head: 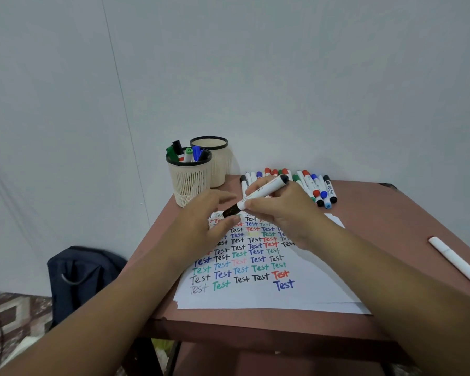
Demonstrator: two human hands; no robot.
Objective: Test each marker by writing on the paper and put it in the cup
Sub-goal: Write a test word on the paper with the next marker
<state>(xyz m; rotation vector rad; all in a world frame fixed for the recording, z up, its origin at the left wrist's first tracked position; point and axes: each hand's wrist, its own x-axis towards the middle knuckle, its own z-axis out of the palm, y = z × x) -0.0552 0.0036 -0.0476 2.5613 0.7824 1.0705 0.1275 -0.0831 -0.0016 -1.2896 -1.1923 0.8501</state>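
Currently right hand (280, 213) pinches marker (261, 195) mid-barrel, above the paper (269, 294). Left hand (209, 223) fingertips pinch its black cap, probably; blurred. Marker judged light, rigid, smooth plastic: grip barrel near tip when writing. Cup (189, 180) stands near, back left.

Surface (391, 234): carries paper, two cups, marker row, lone marker.
Paper (269, 297): middle of surface, reaching its near edge.
Front cup (189, 180): far left corner, markers inside.
Rear cup (215, 161): just behind and right of front cup, touching it.
Marker row (318, 185): far edge, right of cups, behind paper.
Lone marker (456, 260): right edge, well apart from paper.
Held marker (261, 194): above paper's far end, between both hands.
Bag (79, 278): on floor, left of surface.
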